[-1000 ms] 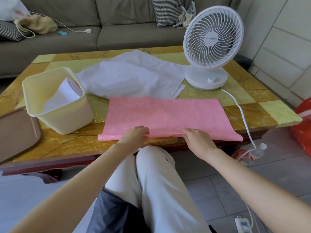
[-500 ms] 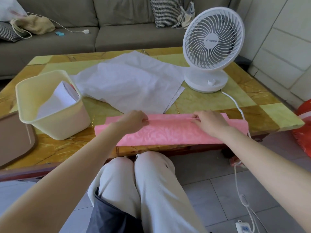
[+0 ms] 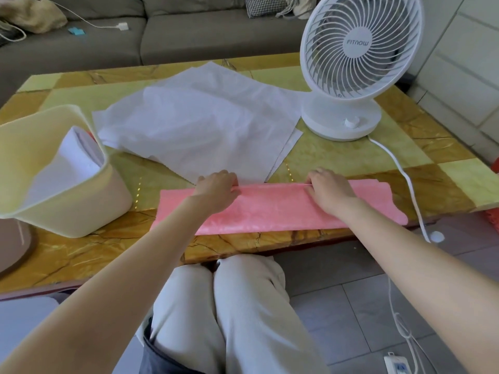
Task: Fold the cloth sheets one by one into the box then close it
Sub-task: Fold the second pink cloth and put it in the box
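Note:
A pink cloth sheet lies folded into a long strip along the near edge of the table. My left hand pinches its far edge left of centre. My right hand pinches the same edge further right. Behind the strip, white cloth sheets lie spread and rumpled. A cream plastic box stands at the left with a folded white sheet inside. The brown lid lies at the far left edge.
A white desk fan stands at the back right of the yellow-and-brown table; its white cord runs off the right edge to the floor. A grey sofa sits behind. My knees are below the table's front edge.
Both hands carried the pink sheet's near edge away from me and over onto its far edge, turning a wide sheet into a narrow strip. The camera moved closer.

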